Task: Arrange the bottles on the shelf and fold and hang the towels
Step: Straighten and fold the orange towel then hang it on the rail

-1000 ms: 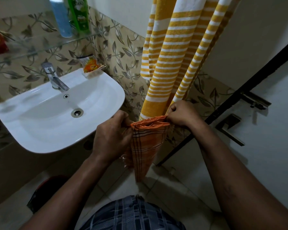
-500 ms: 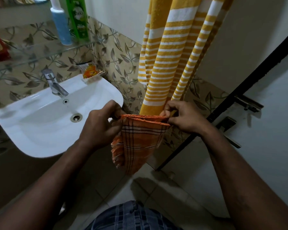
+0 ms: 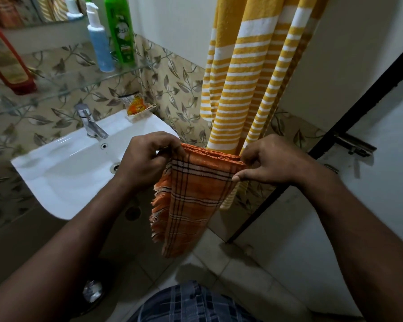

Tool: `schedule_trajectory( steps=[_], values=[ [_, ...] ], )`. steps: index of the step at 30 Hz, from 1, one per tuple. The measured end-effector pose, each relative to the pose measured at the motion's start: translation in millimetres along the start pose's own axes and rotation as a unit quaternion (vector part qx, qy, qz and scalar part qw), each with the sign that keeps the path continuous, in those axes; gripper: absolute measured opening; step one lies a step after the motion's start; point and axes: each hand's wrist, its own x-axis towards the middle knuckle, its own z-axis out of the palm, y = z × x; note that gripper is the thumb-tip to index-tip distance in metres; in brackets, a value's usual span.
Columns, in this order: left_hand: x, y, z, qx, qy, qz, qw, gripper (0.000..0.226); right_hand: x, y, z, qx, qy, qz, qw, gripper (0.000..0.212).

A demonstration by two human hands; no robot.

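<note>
hanging below both closed grips, left hand (image 3: pixel 147 159) and right hand (image 3: pixel 269 160), folded orange towel (image 3: pixel 191 201)

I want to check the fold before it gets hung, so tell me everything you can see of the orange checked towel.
The orange checked towel looks like thin woven cotton with dark and white plaid lines and a frayed fringe along its left edge. It is folded into layers and hangs down. The left hand and right hand pinch its top corners, holding it in front of the yellow striped towel.
</note>
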Motion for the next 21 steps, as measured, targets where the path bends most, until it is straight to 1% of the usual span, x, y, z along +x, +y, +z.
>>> schedule_trajectory(
  steps=[2, 3, 5, 7, 8, 9, 11, 13, 16, 21],
  values=[
    [0.7, 5.3, -0.2, 0.015, 0.013, 0.01, 1.0, 0.044, 1.4, -0.3, 7.2, 0.013, 0.039, -0.019, 0.999, 0.056],
    [1.2, 6.5, -0.6, 0.015, 0.024, 0.012, 1.0, 0.043, 1.7, -1.5, 11.3, 0.043, 0.067, -0.024, 0.997, 0.055],
    [1.1, 9.3, -1.0, 0.009, 0.046, 0.008, 0.999, 0.032, 1.6, -4.2, 17.9, 0.127, 0.13, -0.017, 0.983, 0.043],
    [-1.2, 14.5, -0.9, 0.012, 0.057, -0.002, 0.998, 0.015, 0.4, -8.8, 23.3, 0.19, 0.181, 0.0, 0.965, 0.034],
    [-1.7, 18.3, -0.6, 0.02, 0.064, -0.006, 0.998, 0.014, -0.8, -10.6, 24.5, 0.207, 0.206, 0.004, 0.956, 0.034],
    [-2.1, 20.6, -0.2, 0.029, 0.071, -0.01, 0.997, 0.02, -1.3, -12.2, 25.5, 0.219, 0.222, 0.004, 0.95, 0.035],
    [-1.5, 21.8, -0.2, 0.043, 0.087, -0.014, 0.995, 0.023, -1.7, -11.7, 24.5, 0.215, 0.229, -0.01, 0.949, 0.037],
    [-1.0, 24.3, -1.6, 0.05, 0.084, -0.01, 0.995, 0.023, -3.7, -6.7, 17.3, 0.159, 0.214, -0.04, 0.963, 0.044],
    [0.7, 30.0, -4.6, 0.07, 0.063, 0.01, 0.996, 0.023, -7.4, -1.8, 4.8, 0.088, 0.19, -0.054, 0.976, 0.052],
    [11.7, 34.9, -9.9, 0.095, 0.047, 0.056, 0.993, 0.014, -10.0, -2.4, -7.8, 0.061, 0.174, -0.031, 0.982, 0.036]
  ],
)
